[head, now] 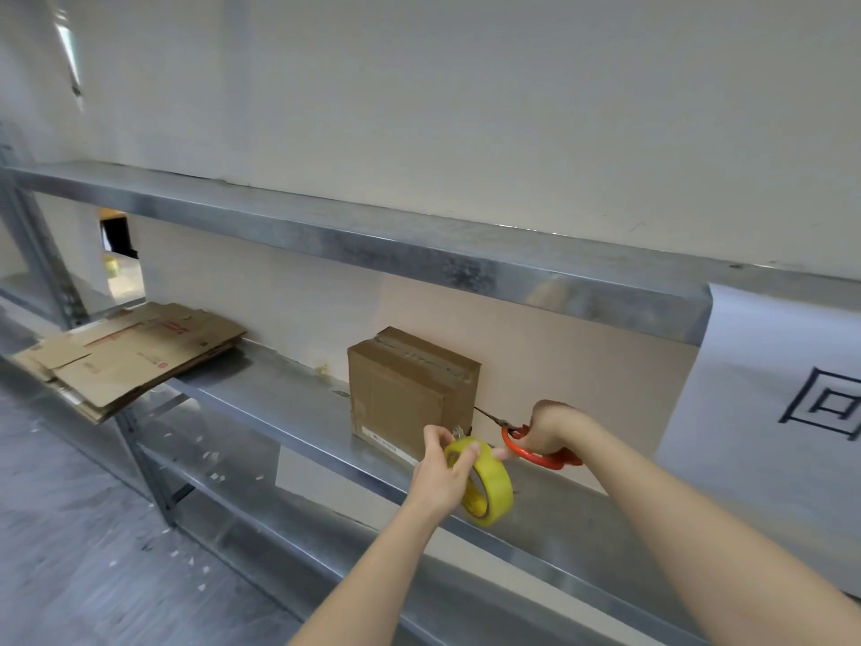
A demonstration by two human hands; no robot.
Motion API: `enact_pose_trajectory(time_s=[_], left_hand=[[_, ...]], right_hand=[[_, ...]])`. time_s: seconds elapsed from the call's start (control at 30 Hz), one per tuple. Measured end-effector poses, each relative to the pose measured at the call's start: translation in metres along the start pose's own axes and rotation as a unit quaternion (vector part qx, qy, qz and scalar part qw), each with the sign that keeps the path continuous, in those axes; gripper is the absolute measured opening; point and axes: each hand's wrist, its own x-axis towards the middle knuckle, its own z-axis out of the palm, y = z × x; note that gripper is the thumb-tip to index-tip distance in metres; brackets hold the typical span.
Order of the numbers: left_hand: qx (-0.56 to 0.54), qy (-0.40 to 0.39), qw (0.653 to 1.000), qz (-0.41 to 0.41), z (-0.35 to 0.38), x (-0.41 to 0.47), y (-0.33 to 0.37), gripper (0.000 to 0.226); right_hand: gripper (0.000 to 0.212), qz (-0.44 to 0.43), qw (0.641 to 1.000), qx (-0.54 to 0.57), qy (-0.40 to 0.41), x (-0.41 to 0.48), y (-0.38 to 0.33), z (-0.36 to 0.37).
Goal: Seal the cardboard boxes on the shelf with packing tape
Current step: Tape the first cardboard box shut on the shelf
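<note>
While my left hand [442, 473] grips one tape roll [495, 480], right hand [552, 428] holds one scissors [556, 459] beside one box [410, 389].

Pale cream wall [419, 86], long galvanised metal shelf [289, 403] against it, upper tier [372, 240] above, grey floor [70, 529] flecked with white scraps, white paper sheet [768, 366] hanging at right, dim opening [119, 244] far left.

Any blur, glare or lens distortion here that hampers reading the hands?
Head view: the wide lens tilts and bows the upper shelf, with dull glare on its front edge; head view: the floor is smeared; head view: left hand on the tape roll, right hand on the scissors and the box read clearly, in flat light.
</note>
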Motion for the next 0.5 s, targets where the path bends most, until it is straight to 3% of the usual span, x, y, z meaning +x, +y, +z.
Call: enact_pose_trajectory(time_s=[0.07,0.17,0.33,0.5], left_hand=[[0.019,-0.002,1.000,0.005,-0.004,-0.003,0.000,0.032],[0.024,0.004,1.000,-0.003,-0.008,-0.007,-0.001,0.030],[0.002,0.014,1.000,-0.006,-0.009,-0.010,0.000,0.030],[-0.029,0.025,0.999,0.002,-0.003,-0.009,0.000,0.029]], right_hand=[[0.056,0.002,0.998,0.027,-0.054,-0.001,0.007,0.007],[0.030,0.016,0.999,-0.007,-0.042,0.001,0.018,0.027],[0.043,0.042,0.999,0.023,0.012,0.012,0.035,0.075],[0.036,0.024,0.995,0.073,0.068,0.015,0.045,0.103]])
